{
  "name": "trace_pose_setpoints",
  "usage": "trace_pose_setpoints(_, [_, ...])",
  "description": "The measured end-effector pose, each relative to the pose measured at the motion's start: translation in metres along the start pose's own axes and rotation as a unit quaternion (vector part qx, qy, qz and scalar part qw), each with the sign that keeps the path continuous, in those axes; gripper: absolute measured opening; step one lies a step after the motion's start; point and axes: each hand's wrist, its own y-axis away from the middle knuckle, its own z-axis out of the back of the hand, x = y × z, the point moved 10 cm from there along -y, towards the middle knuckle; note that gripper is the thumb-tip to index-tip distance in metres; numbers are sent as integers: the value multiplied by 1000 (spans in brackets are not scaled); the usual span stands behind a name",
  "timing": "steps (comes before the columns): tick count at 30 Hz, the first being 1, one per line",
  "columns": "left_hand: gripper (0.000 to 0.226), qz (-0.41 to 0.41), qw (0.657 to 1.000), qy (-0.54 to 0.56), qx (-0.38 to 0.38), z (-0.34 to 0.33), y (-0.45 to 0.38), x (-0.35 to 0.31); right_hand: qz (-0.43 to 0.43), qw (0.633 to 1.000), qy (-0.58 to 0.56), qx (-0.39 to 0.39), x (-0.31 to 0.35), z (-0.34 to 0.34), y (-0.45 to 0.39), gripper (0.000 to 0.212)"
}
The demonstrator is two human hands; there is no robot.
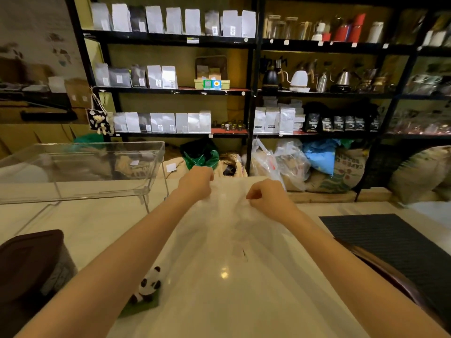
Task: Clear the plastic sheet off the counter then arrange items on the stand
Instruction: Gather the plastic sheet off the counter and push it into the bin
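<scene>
Two hands grab the plastic sheet on the counter.

The left hand (195, 182) and the right hand (268, 200) are both closed tight on the far edge of the thin plastic sheet (234, 264), which lies flat on the white counter (102, 228) between the two arms. The clear stand (80, 172) sits at ten o'clock from the hands. A small panda toy (148, 285) lies at seven o'clock, touching the left arm.

Panda toy (148, 285) on counter's near left – black mat (390, 237) right – stocked shelves (170, 90) behind
</scene>
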Motion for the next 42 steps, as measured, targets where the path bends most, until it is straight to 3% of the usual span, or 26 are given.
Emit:
trace_pose_setpoints(7, [43, -74, 996, 45, -25, 50, 49, -10, -2, 997, -48, -55, 49, 33, 44, 16])
trace_pose_setpoints(13, [32, -150, 987, 51, -16, 85, 109, -20, -17, 991, -84, -106, 84, 48, 104, 16])
trace_pose_setpoints(21, [25, -185, 979, 87, -1, 83, 198, -18, -28, 982, -152, -105, 102, 42, 179, 18])
trace_pose_setpoints(30, [36, -195, 971, 100, 100, 45, 311, -15, -70, 976, -203, -45, 82, 21, 257, 18])
trace_pose_setpoints(34, [48, -166, 966, 106, 169, 19, 363, -12, -77, 966, -247, 26, 77, 14, 315, 19])
trace_pose_setpoints(38, [37, -160, 959, 144, 187, -9, 412, -13, -45, 960, -247, 125, 80, -9, 380, 23])
trace_pose_setpoints(42, [29, -144, 954, 149, 216, -60, 456, -4, -62, 954, -248, 160, 58, -46, 430, 24])
